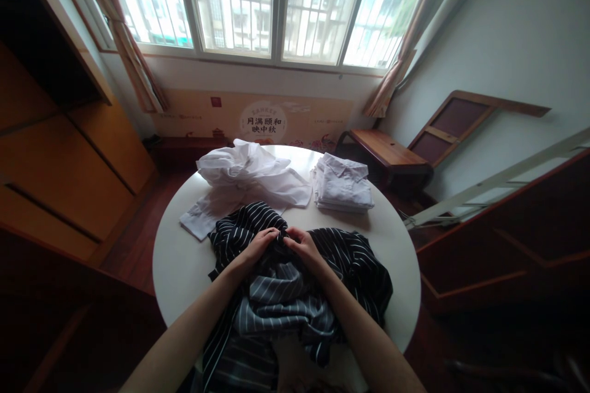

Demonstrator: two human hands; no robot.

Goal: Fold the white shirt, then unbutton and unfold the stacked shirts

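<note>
The round white bench (184, 264) carries three groups of garments. At far left, a crumpled white shirt (244, 181) lies loose, one sleeve trailing toward the bench's left edge.

At centre and nearest the person, the striped shirt (286, 295) lies bunched on the near half of the bench, its lower part hanging over the near edge. The fabric is black with thin white stripes; a paler grey striped area shows in the folds at the middle.

The left hand (260, 244) rests on the upper part of the striped shirt, its fingers closed on a pinch of fabric. The right hand (302, 244) sits just beside it, its fingers likewise pinching the same bunched fabric. The fingertips of both hands nearly meet.

At right, a folded white stack (343, 187) sits apart from the striped shirt.
</note>
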